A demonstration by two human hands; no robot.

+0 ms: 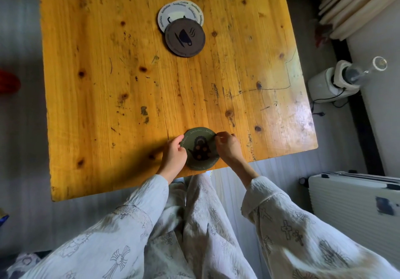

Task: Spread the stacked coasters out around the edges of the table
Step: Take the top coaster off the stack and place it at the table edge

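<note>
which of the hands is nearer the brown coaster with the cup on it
Right, slightly. The right hand sits below the brown coaster and a little right of it; the left hand lies lower, both at the green coaster.

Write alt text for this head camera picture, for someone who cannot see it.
A person's left hand and right hand hold a green teapot coaster at the near edge of a worn wooden table. Farther away, a brown cup coaster overlaps two white coasters.
</note>
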